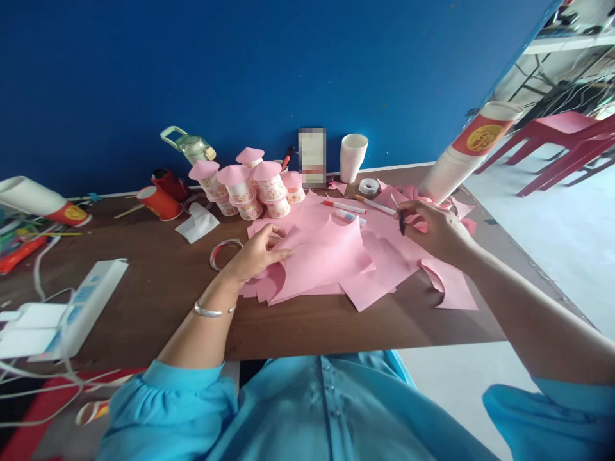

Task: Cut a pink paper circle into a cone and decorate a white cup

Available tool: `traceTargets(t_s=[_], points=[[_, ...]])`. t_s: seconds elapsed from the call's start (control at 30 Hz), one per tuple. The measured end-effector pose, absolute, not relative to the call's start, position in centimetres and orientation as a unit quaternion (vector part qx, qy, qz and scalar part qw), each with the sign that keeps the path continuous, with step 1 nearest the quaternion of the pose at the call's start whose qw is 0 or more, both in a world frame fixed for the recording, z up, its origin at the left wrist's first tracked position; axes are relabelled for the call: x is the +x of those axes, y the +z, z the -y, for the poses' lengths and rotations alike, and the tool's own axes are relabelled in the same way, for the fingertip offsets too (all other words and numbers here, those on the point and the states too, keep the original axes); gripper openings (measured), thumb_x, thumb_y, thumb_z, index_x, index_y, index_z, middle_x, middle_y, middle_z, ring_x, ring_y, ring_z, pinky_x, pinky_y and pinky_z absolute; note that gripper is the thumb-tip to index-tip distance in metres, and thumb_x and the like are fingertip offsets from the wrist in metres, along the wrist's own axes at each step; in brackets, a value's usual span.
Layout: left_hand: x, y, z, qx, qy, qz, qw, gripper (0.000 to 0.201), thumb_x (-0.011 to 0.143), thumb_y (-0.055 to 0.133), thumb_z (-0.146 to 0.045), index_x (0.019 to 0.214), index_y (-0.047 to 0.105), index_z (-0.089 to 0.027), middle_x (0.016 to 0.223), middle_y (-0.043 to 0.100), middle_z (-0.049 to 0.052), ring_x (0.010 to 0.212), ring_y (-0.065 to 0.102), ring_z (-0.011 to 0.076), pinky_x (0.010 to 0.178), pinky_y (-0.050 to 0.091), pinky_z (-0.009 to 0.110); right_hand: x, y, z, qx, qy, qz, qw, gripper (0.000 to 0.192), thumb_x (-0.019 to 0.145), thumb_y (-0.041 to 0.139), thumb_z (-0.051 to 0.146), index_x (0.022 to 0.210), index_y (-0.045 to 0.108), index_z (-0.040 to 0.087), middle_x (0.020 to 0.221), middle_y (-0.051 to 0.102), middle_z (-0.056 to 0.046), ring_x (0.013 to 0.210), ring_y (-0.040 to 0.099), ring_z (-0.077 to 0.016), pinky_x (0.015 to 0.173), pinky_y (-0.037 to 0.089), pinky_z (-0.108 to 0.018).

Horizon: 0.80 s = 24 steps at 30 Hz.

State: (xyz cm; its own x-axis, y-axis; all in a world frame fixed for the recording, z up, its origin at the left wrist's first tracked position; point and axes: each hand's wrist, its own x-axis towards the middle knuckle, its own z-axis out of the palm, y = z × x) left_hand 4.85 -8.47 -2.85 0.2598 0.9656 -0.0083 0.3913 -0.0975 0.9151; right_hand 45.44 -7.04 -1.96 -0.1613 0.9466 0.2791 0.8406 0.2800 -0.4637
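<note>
My left hand rests at the left edge of a cut pink paper sheet, thumb and fingertips apart and touching it. The sheet has curved cut edges and lies on more pink sheets. My right hand is closed over the right end of the pile, beside pink scraps. A small dark piece and a thin pale tip show at its fingers; I cannot make out what it holds. Close by lie an orange-capped marker, a red-capped marker and a glue stick.
Decorated paper cups with pink cone roofs stand behind the paper. White cups, a tall cup stack, a tape roll, another roll, a red cup and a power strip surround it. A blue wall rises behind.
</note>
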Motion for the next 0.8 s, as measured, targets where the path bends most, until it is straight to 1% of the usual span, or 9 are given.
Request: traceTargets(t_s=[0.1, 0.17, 0.27, 0.37, 0.47, 0.53, 0.67, 0.73, 0.8], points=[[5.7, -3.2, 8.4, 0.562, 0.391, -0.494, 0.535, 0.051, 0.074, 0.087, -0.042, 0.111, 0.061, -0.022, 0.092, 0.076, 0.003, 0.081, 0.074, 0.0188, 0.072, 0.058, 0.03, 43.6, -2.9, 7.8, -0.537, 0.248, 0.654, 0.472, 0.033, 0.093, 0.064, 0.04, 0.122, 0.06, 0.025, 0.107, 0.075, -0.01, 0.1, 0.074, -0.0275, 0.082, 0.062, -0.042], [6.5, -3.6, 8.4, 0.517, 0.414, -0.478, 0.578, 0.055, 0.071, 0.09, -0.043, 0.112, 0.063, -0.019, 0.098, 0.079, 0.006, 0.088, 0.077, 0.0222, 0.078, 0.06, 0.033, 42.1, -3.0, 8.0, -0.522, 0.286, 0.613, 0.52, 0.039, 0.094, 0.063, 0.055, 0.121, 0.057, 0.028, 0.11, 0.073, -0.009, 0.104, 0.073, -0.0274, 0.081, 0.064, -0.043], [7.5, -3.7, 8.7, 0.495, 0.41, -0.445, 0.623, 0.057, 0.068, 0.092, -0.045, 0.11, 0.067, -0.017, 0.102, 0.081, 0.01, 0.095, 0.078, 0.0273, 0.084, 0.062, 0.038, 40.1, -2.4, 8.2, -0.495, 0.337, 0.606, 0.523, 0.042, 0.092, 0.065, 0.062, 0.116, 0.055, 0.029, 0.113, 0.073, -0.008, 0.109, 0.072, -0.0268, 0.081, 0.064, -0.041], [7.9, -3.2, 9.2, 0.493, 0.403, -0.431, 0.639, 0.061, 0.064, 0.095, -0.041, 0.115, 0.067, -0.019, 0.102, 0.082, 0.009, 0.094, 0.079, 0.0275, 0.084, 0.063, 0.038, 38.8, -1.5, 8.0, -0.493, 0.379, 0.588, 0.517, 0.043, 0.084, 0.076, 0.059, 0.106, 0.057, 0.027, 0.103, 0.075, -0.006, 0.101, 0.072, -0.0251, 0.076, 0.061, -0.037], [7.7, -2.5, 9.4, 0.481, 0.411, -0.428, 0.646, 0.063, 0.066, 0.095, -0.036, 0.119, 0.065, -0.021, 0.099, 0.081, 0.006, 0.087, 0.079, 0.0245, 0.075, 0.063, 0.034, 37.6, -1.1, 8.4, -0.477, 0.434, 0.568, 0.512, 0.044, 0.077, 0.083, 0.054, 0.1, 0.059, 0.025, 0.095, 0.074, -0.005, 0.088, 0.071, -0.0227, 0.065, 0.057, -0.033], [7.5, -2.1, 9.5, 0.448, 0.435, -0.436, 0.648, 0.057, 0.067, 0.094, -0.031, 0.116, 0.066, -0.02, 0.094, 0.08, 0.004, 0.078, 0.077, 0.0208, 0.067, 0.062, 0.029, 36.8, -1.1, 9.3, -0.457, 0.459, 0.561, 0.516, 0.042, 0.077, 0.084, 0.051, 0.1, 0.062, 0.024, 0.092, 0.074, -0.004, 0.084, 0.069, -0.0212, 0.063, 0.055, -0.032], [7.1, -1.6, 9.7, 0.312, 0.484, -0.412, 0.706, 0.028, 0.084, 0.081, -0.031, 0.103, 0.069, -0.016, 0.087, 0.077, 0.003, 0.064, 0.071, 0.0136, 0.05, 0.056, 0.02, 35.5, -1.8, 12.0, -0.421, 0.487, 0.533, 0.55, 0.042, 0.079, 0.085, 0.048, 0.11, 0.066, 0.026, 0.096, 0.071, -0.003, 0.088, 0.066, -0.0181, 0.065, 0.054, -0.028], [6.9, -1.3, 10.0, 0.27, 0.472, -0.385, 0.746, 0.024, 0.095, 0.067, -0.036, 0.106, 0.07, -0.015, 0.09, 0.078, 0.007, 0.062, 0.07, 0.0135, 0.04, 0.049, 0.018, 35.0, -2.3, 13.1, -0.425, 0.518, 0.495, 0.553, 0.043, 0.08, 0.085, 0.05, 0.111, 0.068, 0.026, 0.097, 0.069, -0.002, 0.086, 0.063, -0.0166, 0.065, 0.053, -0.027], [6.7, -1.0, 10.4, 0.268, 0.456, -0.372, 0.763, 0.027, 0.098, 0.06, -0.035, 0.113, 0.071, -0.015, 0.092, 0.078, 0.008, 0.063, 0.071, 0.0149, 0.036, 0.045, 0.017, 34.7, -2.9, 13.8, -0.435, 0.553, 0.456, 0.546, 0.045, 0.078, 0.086, 0.052, 0.11, 0.069, 0.026, 0.096, 0.067, -0.001, 0.084, 0.061, -0.0157, 0.065, 0.053, -0.027]])
